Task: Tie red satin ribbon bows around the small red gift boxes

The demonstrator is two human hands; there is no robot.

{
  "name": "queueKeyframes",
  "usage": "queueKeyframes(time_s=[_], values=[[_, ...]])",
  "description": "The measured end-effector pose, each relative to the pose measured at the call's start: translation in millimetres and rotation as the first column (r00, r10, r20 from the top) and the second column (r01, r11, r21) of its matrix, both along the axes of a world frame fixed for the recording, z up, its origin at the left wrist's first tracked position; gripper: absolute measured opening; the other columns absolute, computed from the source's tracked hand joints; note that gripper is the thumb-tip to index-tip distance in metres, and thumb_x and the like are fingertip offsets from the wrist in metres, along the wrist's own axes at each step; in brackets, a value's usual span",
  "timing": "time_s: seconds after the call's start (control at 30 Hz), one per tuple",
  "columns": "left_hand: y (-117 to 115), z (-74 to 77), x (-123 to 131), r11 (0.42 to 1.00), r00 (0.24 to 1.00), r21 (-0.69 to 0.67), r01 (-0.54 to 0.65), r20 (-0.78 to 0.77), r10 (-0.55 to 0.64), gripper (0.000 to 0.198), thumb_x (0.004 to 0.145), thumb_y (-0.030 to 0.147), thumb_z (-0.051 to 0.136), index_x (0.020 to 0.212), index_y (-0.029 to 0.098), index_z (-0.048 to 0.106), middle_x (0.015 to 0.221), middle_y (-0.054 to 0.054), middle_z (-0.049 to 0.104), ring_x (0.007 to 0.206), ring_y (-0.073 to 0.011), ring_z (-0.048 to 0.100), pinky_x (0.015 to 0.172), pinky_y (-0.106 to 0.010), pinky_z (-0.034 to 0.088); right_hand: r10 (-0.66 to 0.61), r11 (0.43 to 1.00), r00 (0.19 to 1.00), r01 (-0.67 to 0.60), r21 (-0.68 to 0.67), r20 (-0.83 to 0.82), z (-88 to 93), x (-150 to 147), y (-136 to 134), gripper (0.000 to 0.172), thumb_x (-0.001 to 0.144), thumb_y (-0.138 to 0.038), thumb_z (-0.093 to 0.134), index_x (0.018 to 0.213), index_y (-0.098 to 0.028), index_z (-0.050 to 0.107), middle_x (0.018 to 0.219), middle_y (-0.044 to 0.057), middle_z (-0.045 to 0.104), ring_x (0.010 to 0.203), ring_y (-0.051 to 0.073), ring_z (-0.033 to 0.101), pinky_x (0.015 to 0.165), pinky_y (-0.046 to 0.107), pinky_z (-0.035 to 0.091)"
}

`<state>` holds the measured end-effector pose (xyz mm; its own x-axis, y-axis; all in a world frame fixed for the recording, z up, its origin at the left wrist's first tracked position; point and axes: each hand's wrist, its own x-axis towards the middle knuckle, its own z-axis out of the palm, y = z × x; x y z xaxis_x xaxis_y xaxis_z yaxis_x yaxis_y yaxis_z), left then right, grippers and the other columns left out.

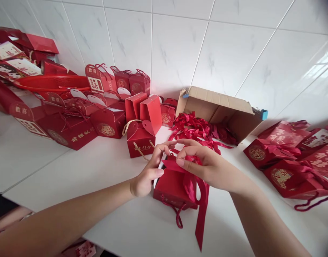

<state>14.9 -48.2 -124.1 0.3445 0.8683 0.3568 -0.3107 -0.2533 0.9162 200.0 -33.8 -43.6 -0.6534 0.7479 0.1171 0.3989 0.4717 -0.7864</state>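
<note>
A small red gift box [172,184] with dark red rope handles sits on the table in front of me. My left hand [150,171] grips its left side, thumb at the near edge and fingers behind the far edge. Bent over the box top is my right hand [207,164], its thumb and fingers closed around a red flap [172,165]. A wide red satin ribbon [202,214] hangs over the box's right side, under my right hand, with one tail on the table. The box's far side is partly hidden by my fingers.
Behind the box, loose red ribbons [192,123] spill from a cardboard carton [217,96] lying on its side. Red gift boxes [107,125] crowd the left, near a red plastic basket [56,81]. Ribboned boxes [284,178] stand at right. A tiled wall [177,46] bounds the table.
</note>
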Motion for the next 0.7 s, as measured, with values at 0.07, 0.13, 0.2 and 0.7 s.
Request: queueKeyframes(time_s=[0.07, 0.13, 0.2, 0.7], values=[[0, -0.2, 1, 1.000, 1.000, 0.008, -0.010, 0.006, 0.010, 0.032, 0.064, 0.030, 0.050, 0.094, 0.024, 0.041, 0.143, -0.002, 0.029, 0.135, -0.0286, 0.020, 0.103, -0.045, 0.027, 0.020, 1.000, 1.000, -0.020, 0.003, -0.005, -0.6, -1, 0, 0.012, 0.087, -0.030, 0.053, 0.080, -0.026, 0.062, 0.124, -0.002, 0.054, 0.134, 0.021, 0.029, 0.105, 0.041, 0.032], [1, -1.5, 0, 1.000, 1.000, 0.016, 0.009, 0.025, -0.010, 0.032, 0.064, 0.030, 0.051, 0.095, 0.024, 0.042, 0.142, -0.002, 0.030, 0.135, -0.0276, 0.018, 0.105, -0.045, 0.025, 0.027, 1.000, 1.000, -0.027, -0.003, 0.000, -1.2, 0, -1, 0.011, 0.087, -0.031, 0.053, 0.081, -0.027, 0.062, 0.120, -0.002, 0.057, 0.135, 0.020, 0.027, 0.106, 0.041, 0.031], [2, -3.6, -1, 0.999, 0.999, 0.020, 0.035, 0.036, -0.036, 0.032, 0.065, 0.030, 0.052, 0.096, 0.024, 0.042, 0.142, -0.001, 0.030, 0.135, -0.0269, 0.019, 0.104, -0.044, 0.026, 0.010, 1.000, 1.000, -0.010, -0.008, 0.010, -2.1, 0, -1, 0.011, 0.087, -0.032, 0.054, 0.082, -0.028, 0.063, 0.121, -0.002, 0.056, 0.135, 0.020, 0.026, 0.106, 0.042, 0.030], [3, 0.7, -1, 0.997, 0.996, 0.012, -0.072, -0.047, 0.073, 0.024, 0.085, 0.040, 0.044, 0.102, 0.023, 0.043, 0.137, -0.004, 0.032, 0.104, -0.0191, 0.045, 0.088, -0.032, 0.039, -0.012, 1.000, 1.000, 0.012, 0.021, 0.003, -11.6, -5, 3, 0.013, 0.087, -0.029, 0.053, 0.086, -0.028, 0.066, 0.125, -0.001, 0.054, 0.133, 0.019, 0.030, 0.104, 0.040, 0.033]])
